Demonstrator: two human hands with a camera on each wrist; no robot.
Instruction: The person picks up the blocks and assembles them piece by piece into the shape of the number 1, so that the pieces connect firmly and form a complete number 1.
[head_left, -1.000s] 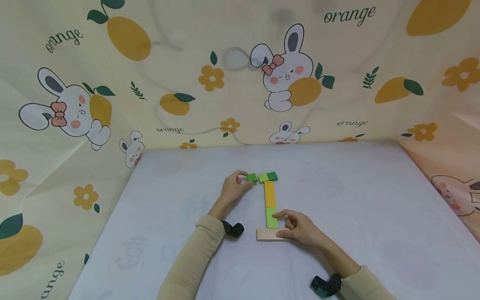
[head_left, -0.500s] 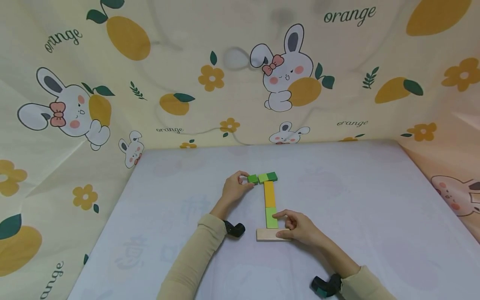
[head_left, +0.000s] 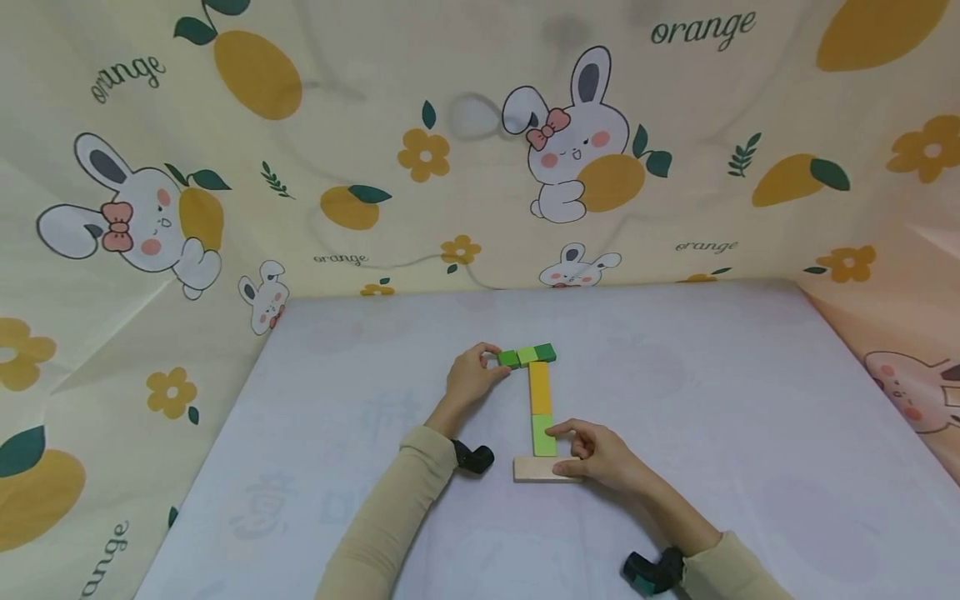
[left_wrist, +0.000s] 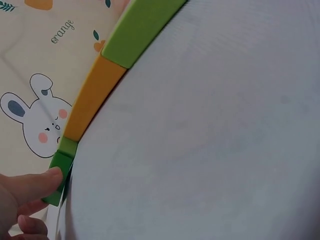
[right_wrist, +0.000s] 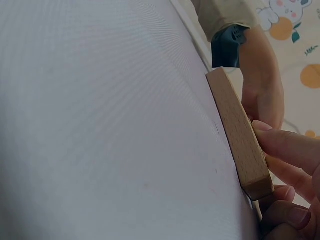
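My left hand pinches a green block between thumb and forefinger at the left end of a short row. It lies against a light green block, with a dark green block at the row's right end. A yellow block runs from this row toward me, followed by a longer light green block. Across its near end lies a plain wooden block. My right hand rests its thumb on the wooden block, the forefinger stretched to the longer light green block's right side and the other fingers curled.
A white cloth covers the table. Behind it and at both sides hangs a curtain printed with rabbits and oranges. Each wrist wears a black camera mount, the left mount close to the blocks' left side.
My left hand has slid the green block to the right, closing the gap to the light green block in the far row. My right hand has stayed in place.
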